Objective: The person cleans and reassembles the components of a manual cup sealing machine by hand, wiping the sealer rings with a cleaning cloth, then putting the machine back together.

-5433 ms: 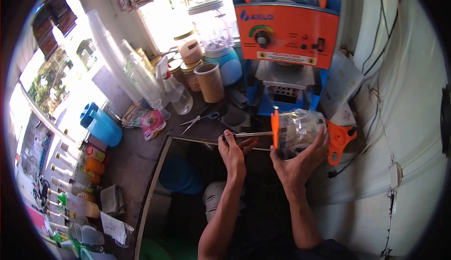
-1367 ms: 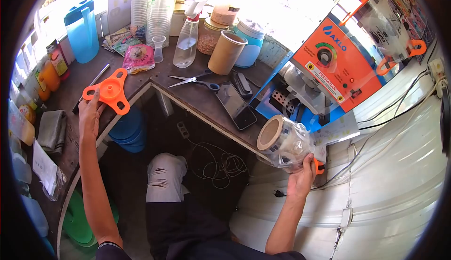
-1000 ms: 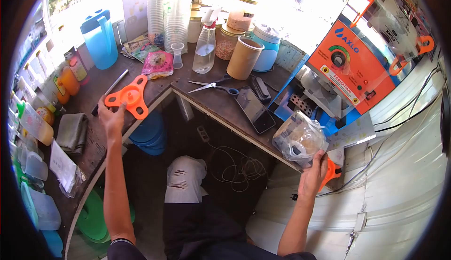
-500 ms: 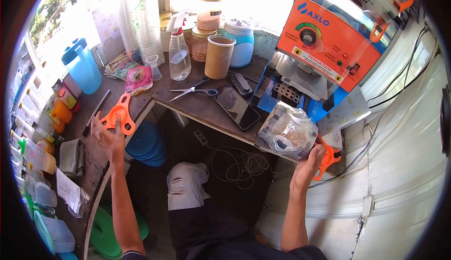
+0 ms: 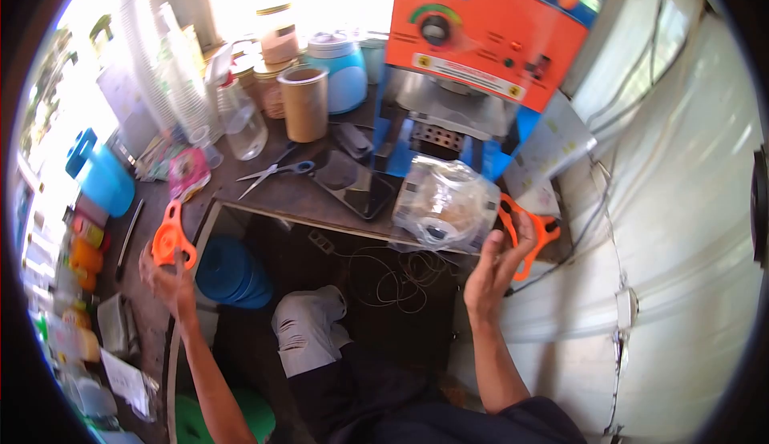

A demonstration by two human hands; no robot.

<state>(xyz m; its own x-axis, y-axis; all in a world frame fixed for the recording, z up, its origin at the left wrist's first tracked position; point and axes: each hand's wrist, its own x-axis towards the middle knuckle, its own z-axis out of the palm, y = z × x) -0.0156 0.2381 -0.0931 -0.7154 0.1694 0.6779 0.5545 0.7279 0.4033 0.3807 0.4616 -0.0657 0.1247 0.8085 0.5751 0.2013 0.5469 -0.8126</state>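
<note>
My left hand (image 5: 170,284) pinches an orange three-armed plastic piece (image 5: 170,240) with a round middle, above the left part of the counter. At the right, my right hand (image 5: 498,264) has its thumb apart from its fingers. Those fingers reach over a second orange three-armed piece (image 5: 547,236), beside a roll of printed clear film (image 5: 448,203). The roll lies at the counter edge in front of an orange and blue cup sealing machine (image 5: 481,39). How firmly the right fingers touch the second piece is hard to see.
On the counter (image 5: 264,191) are scissors (image 5: 274,170), a phone (image 5: 352,183), a brown canister (image 5: 304,103), a spray bottle (image 5: 243,123) and stacked cups (image 5: 180,83). A blue pitcher (image 5: 104,179) and several bottles line the left. Blue (image 5: 232,272) and green containers stand below.
The whole view has turned, shifting the machine and roll left in the frame. My right hand has moved from the roll's side onto the second orange piece, fingers spreading. The left hand keeps its piece.
</note>
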